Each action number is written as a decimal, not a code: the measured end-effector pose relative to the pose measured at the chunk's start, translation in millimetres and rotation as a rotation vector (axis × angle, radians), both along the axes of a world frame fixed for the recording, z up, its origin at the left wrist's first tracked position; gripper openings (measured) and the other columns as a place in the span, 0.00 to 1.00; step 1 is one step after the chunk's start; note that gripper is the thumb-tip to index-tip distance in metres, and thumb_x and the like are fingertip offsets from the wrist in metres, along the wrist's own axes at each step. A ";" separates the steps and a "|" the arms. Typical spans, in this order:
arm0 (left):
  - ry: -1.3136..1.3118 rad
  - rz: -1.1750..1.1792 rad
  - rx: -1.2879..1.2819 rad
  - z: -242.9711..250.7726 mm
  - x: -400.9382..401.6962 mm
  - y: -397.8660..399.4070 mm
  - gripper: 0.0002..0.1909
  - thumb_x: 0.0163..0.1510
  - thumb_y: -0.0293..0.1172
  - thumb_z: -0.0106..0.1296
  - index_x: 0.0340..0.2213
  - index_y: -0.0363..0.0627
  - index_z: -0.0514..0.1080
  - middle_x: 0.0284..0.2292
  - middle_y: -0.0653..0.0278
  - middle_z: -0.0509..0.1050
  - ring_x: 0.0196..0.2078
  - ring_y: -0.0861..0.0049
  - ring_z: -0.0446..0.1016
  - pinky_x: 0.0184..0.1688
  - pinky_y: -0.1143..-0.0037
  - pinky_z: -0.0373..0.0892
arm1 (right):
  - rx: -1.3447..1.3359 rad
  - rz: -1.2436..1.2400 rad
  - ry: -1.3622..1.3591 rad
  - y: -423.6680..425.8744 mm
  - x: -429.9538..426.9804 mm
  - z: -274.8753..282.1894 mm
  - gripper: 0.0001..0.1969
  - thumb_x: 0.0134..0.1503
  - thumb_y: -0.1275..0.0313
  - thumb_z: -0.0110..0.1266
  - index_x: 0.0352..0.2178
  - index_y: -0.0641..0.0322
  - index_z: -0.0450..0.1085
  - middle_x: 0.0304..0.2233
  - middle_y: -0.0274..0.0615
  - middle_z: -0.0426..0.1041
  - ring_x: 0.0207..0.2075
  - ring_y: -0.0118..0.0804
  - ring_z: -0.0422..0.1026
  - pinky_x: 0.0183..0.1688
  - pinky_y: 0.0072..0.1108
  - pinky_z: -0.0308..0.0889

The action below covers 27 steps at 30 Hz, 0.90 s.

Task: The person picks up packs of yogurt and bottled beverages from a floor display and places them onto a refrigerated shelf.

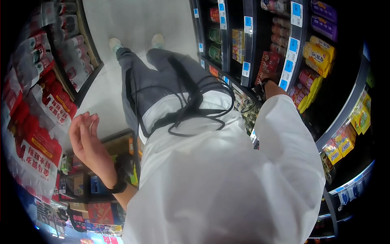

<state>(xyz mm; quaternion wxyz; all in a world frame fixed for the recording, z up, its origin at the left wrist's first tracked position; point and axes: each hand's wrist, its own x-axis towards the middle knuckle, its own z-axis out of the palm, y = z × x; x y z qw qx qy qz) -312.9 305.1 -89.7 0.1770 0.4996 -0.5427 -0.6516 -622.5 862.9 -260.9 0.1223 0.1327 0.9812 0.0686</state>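
My right hand [272, 77] reaches between the shelves on the right, its fingers in shadow at the lower end of a red patterned package [268, 62]. It appears to touch that package; its grip is too dark to make out. A black band circles the right wrist. My left hand [86, 140] hangs in the air on the left with bent fingers and holds nothing. Beside it are red-and-white plastic-wrapped bottle packs [42, 152]. A black wristband [118, 186] is on the left wrist.
Dark shelves with price tags [289, 65] line the right side, bearing yellow packs [318, 58], purple packs [324, 27] and cans [214, 35]. Black cables [225, 91] loop loosely at my waist. Wrapped bottles [79, 52] stand left of the grey floor [137, 18]. Boxes fill a lower-left shelf [88, 183].
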 end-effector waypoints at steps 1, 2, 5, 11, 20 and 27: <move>-0.002 0.001 0.006 -1.4 0.6 0.9 0.13 0.59 0.27 0.41 0.44 0.33 0.64 0.42 0.53 0.69 0.43 0.66 0.72 0.51 0.68 0.66 | 0.002 0.002 0.003 2.9 -0.7 0.6 0.26 0.44 0.56 0.60 0.40 0.62 0.68 0.39 0.54 0.72 0.42 0.52 0.71 0.44 0.35 0.64; -0.021 -0.032 0.011 -2.7 2.0 1.3 0.14 0.60 0.28 0.40 0.46 0.34 0.64 0.44 0.53 0.69 0.45 0.66 0.71 0.51 0.68 0.65 | 0.010 0.010 0.008 3.4 -3.7 -1.4 0.26 0.44 0.56 0.60 0.40 0.62 0.68 0.39 0.54 0.72 0.43 0.52 0.71 0.44 0.35 0.64; -0.040 -0.075 0.030 -8.7 4.0 3.0 0.16 0.61 0.30 0.38 0.47 0.35 0.63 0.45 0.53 0.68 0.46 0.66 0.70 0.52 0.69 0.64 | 0.020 0.020 0.023 8.0 -7.3 -2.5 0.27 0.43 0.56 0.61 0.41 0.62 0.67 0.40 0.54 0.71 0.43 0.52 0.70 0.45 0.35 0.64; -0.069 -0.098 0.104 -27.0 -0.4 7.1 0.16 0.61 0.30 0.38 0.47 0.35 0.63 0.46 0.53 0.68 0.46 0.67 0.70 0.52 0.68 0.63 | 0.055 0.044 0.061 20.5 -12.0 -1.8 0.28 0.42 0.56 0.62 0.42 0.62 0.67 0.41 0.55 0.71 0.44 0.53 0.70 0.46 0.35 0.64; -0.173 -0.019 0.262 -76.3 0.9 18.4 0.12 0.60 0.25 0.38 0.43 0.34 0.65 0.42 0.54 0.70 0.44 0.67 0.70 0.52 0.67 0.65 | 0.083 0.106 0.114 40.7 -28.2 -7.7 0.31 0.41 0.56 0.63 0.44 0.63 0.65 0.43 0.56 0.70 0.46 0.53 0.69 0.47 0.35 0.63; -0.142 -0.028 0.261 -85.6 3.8 14.8 0.11 0.59 0.25 0.39 0.42 0.34 0.65 0.41 0.55 0.70 0.43 0.67 0.71 0.51 0.68 0.65 | 0.144 0.069 0.045 56.5 -21.3 -6.1 0.33 0.40 0.56 0.64 0.45 0.63 0.65 0.45 0.56 0.69 0.47 0.53 0.68 0.48 0.36 0.63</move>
